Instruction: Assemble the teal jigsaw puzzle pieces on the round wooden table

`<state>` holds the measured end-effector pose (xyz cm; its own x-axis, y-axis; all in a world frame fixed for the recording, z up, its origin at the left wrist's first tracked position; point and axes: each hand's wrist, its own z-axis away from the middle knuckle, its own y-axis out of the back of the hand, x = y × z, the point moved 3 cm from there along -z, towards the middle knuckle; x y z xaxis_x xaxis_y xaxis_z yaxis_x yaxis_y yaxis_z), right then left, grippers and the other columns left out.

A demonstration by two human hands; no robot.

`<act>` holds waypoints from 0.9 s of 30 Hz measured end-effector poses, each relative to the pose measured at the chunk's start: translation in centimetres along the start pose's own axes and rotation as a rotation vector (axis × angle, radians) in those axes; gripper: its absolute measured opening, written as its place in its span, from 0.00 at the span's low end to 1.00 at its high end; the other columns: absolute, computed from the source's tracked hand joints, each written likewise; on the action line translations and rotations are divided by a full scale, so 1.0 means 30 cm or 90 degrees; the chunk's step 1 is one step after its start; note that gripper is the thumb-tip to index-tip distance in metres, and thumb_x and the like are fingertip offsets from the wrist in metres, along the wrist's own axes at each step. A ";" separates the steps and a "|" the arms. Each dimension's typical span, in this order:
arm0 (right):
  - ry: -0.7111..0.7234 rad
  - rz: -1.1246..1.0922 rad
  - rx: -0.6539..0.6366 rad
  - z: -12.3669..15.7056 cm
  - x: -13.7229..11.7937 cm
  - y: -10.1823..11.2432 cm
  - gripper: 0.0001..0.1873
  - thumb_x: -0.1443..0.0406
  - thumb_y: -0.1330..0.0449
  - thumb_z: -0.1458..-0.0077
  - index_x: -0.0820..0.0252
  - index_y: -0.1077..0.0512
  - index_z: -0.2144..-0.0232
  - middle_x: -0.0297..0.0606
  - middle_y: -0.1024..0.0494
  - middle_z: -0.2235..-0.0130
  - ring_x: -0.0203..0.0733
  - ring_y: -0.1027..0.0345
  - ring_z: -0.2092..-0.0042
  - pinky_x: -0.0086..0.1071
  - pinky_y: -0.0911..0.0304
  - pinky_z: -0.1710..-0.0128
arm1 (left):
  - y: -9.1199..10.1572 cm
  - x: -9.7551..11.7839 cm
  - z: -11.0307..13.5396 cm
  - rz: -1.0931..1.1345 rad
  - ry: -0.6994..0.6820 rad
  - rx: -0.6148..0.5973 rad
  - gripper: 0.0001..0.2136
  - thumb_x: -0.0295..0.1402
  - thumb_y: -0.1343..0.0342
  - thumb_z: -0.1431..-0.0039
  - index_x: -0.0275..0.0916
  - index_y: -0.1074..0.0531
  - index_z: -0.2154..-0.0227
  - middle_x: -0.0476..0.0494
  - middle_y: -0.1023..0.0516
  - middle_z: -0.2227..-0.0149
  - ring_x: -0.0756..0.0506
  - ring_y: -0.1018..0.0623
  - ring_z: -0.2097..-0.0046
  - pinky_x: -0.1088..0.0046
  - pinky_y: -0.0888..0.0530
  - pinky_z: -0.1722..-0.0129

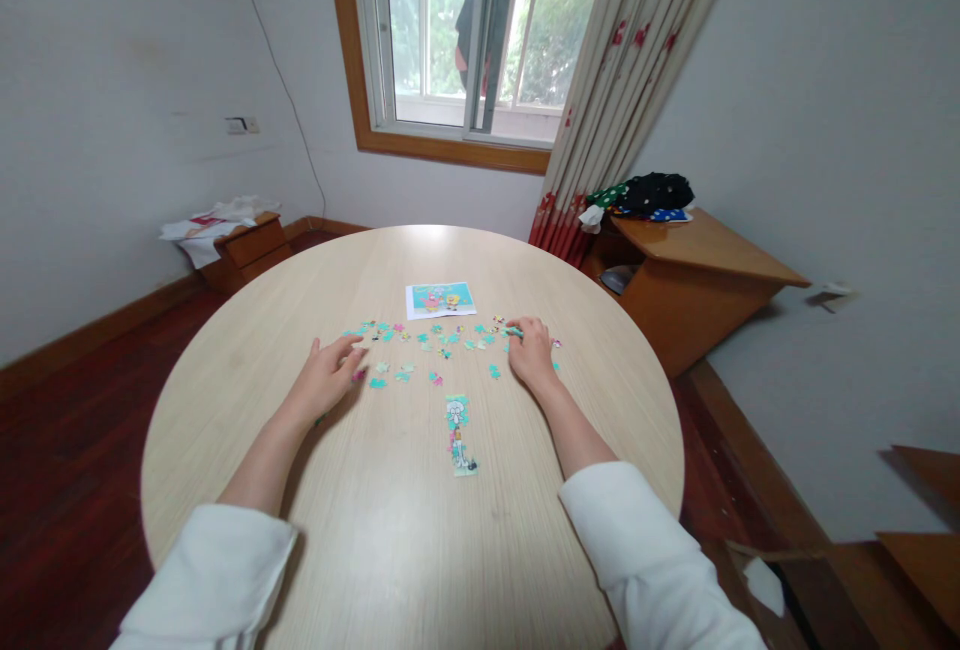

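Observation:
Many small jigsaw puzzle pieces (424, 338), mostly teal with some pink and yellow, lie scattered in a band across the round table (360, 530). My left hand (328, 377) rests at the left end of this band, fingers curved and apart, beside a dark pink piece (359, 375). At the right end, my right hand (532, 352) has its fingertips closed on a teal puzzle piece (513, 331). Between my forearms lies a joined strip of puzzle (457, 414), showing a pale teal cartoon figure. Beyond the loose pieces sits a printed picture sheet (442, 300) with cartoon characters.
A wooden cabinet (720, 250) with dark and patterned cloth (652, 193) stands right of the table. On the left, a low wooden stand (255, 250) holds papers or cloth. A window and a curtain (622, 50) are behind; a person (470, 35) shows outside.

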<state>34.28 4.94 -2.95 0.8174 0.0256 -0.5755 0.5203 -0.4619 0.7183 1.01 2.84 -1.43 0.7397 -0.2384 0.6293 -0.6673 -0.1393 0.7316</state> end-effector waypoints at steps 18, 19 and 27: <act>-0.005 -0.003 -0.006 0.000 -0.006 0.003 0.16 0.73 0.52 0.52 0.59 0.28 0.64 0.44 0.29 0.57 0.47 0.40 0.53 0.39 0.46 0.52 | 0.075 0.012 0.007 0.123 0.118 0.249 0.11 0.41 0.49 0.54 0.38 0.32 0.79 0.50 0.31 0.80 0.50 0.33 0.76 0.75 0.36 0.75; -0.004 -0.003 -0.006 0.000 -0.006 0.003 0.16 0.73 0.52 0.52 0.59 0.28 0.64 0.44 0.29 0.57 0.47 0.39 0.53 0.39 0.46 0.52 | 0.075 0.012 0.008 0.125 0.118 0.249 0.11 0.41 0.48 0.54 0.38 0.32 0.79 0.51 0.32 0.81 0.50 0.34 0.77 0.75 0.37 0.75; 0.026 0.008 -0.055 0.003 -0.013 -0.006 0.21 0.74 0.55 0.49 0.58 0.27 0.60 0.42 0.28 0.50 0.44 0.39 0.48 0.41 0.51 0.49 | 0.064 0.003 0.008 0.132 0.113 0.243 0.11 0.42 0.47 0.55 0.38 0.33 0.78 0.52 0.35 0.81 0.51 0.35 0.76 0.76 0.38 0.76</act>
<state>33.84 4.93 -2.90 0.8325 0.0569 -0.5510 0.5277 -0.3840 0.7577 -0.21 2.33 -0.03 0.5681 -0.1350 0.8118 -0.7624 -0.4579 0.4573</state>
